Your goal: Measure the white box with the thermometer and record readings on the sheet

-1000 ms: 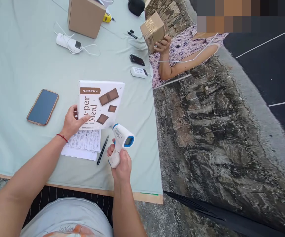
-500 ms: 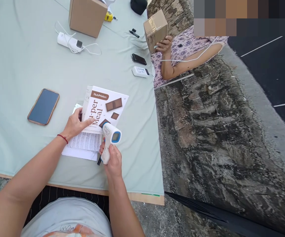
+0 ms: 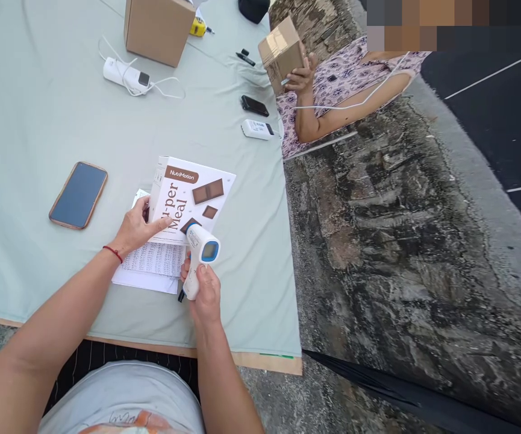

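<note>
My left hand (image 3: 140, 226) grips the left side of a white NutriMotion meal box (image 3: 197, 190) with brown chocolate pictures, tilted above the table. In my right hand (image 3: 205, 289) is a white infrared thermometer (image 3: 201, 247) with a blue-rimmed screen. Its front end points at the lower part of the box and overlaps it from my view; whether they touch I cannot tell. Beneath the box lie printed sheets (image 3: 152, 259) on white paper, partly covered. The tip of a black pen (image 3: 181, 295) shows beside my right hand.
A phone (image 3: 78, 194) lies to the left. Farther off are a cardboard box (image 3: 158, 30), a white device with a cable (image 3: 126, 75), a black device (image 3: 255, 105), a white power bank (image 3: 257, 129) and a marker (image 3: 245, 57). Across the corner, another person's hand (image 3: 303, 75) holds a small carton (image 3: 282, 51).
The other person's carton has tilted and shifted slightly, with more of the fingers showing. My hands, the meal box and the thermometer are almost unmoved.
</note>
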`<state>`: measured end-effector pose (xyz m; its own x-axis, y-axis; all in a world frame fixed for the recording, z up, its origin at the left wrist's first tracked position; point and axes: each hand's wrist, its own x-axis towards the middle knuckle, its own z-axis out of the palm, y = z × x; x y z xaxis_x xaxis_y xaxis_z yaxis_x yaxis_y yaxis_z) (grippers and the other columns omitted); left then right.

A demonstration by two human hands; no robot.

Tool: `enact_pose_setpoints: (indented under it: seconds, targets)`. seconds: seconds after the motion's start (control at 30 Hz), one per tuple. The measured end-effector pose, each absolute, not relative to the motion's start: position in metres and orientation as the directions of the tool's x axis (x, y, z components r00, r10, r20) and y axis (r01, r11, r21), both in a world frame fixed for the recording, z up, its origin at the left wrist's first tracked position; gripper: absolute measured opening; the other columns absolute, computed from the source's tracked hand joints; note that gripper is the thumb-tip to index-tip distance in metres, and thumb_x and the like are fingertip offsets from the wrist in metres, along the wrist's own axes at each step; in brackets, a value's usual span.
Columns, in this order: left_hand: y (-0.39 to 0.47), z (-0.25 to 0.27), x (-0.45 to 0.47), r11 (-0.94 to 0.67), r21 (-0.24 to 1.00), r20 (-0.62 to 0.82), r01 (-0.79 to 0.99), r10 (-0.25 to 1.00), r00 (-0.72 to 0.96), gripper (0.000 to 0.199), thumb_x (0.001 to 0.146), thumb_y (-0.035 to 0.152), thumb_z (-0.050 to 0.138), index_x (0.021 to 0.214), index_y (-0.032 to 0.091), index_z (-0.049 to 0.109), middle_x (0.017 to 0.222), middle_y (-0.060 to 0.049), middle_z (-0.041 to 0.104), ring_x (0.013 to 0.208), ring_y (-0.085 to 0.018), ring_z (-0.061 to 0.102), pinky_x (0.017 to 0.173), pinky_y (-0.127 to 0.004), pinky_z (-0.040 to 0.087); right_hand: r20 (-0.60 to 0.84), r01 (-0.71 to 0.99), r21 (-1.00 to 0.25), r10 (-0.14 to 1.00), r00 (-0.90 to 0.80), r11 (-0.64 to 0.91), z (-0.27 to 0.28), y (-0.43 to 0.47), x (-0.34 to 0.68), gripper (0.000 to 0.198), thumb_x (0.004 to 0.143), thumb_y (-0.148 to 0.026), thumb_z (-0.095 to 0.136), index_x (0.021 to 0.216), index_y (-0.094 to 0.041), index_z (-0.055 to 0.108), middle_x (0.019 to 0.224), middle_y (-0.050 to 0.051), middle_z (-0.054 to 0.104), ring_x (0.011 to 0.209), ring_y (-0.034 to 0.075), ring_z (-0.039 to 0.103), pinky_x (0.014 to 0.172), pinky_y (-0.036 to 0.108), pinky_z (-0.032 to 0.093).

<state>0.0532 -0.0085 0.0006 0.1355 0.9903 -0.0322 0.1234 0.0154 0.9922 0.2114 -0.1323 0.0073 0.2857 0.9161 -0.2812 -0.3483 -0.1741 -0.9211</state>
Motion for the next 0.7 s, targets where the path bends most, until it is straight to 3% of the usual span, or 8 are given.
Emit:
enact_pose_setpoints:
  seconds: [0.37,0.7]
  targets:
    - [-0.008,-0.002,0.052,0.019,0.995,-0.035,0.098,0.986,0.166,0.073,0.069,0.057,0.080,0.126,0.017,0.055,0.119,-0.012,0.069,0.110,-0.030,0.065,0.092,-0.043,0.054,-0.314,-0.375,-0.902,0.923,0.224,-0.216,0.019,-0.136,0.213,0.046,0.069,-0.058,0.072,0.093,-0.018,0.065,0.076,0.001,0.056,0.065,0.013,0.047,0.058,0.028,0.038]
    - [-0.007,-0.003,0.050,0.045,0.994,-0.062,0.098,0.983,0.172,0.080,0.067,0.058,0.081,0.130,0.018,0.053,0.123,-0.013,0.068,0.114,-0.031,0.063,0.095,-0.045,0.053,-0.116,-0.140,-0.989,0.829,0.548,-0.046,0.026,-0.147,0.239,0.038,0.073,-0.054,0.071,0.085,-0.018,0.063,0.074,-0.001,0.058,0.067,0.012,0.050,0.061,0.027,0.039]
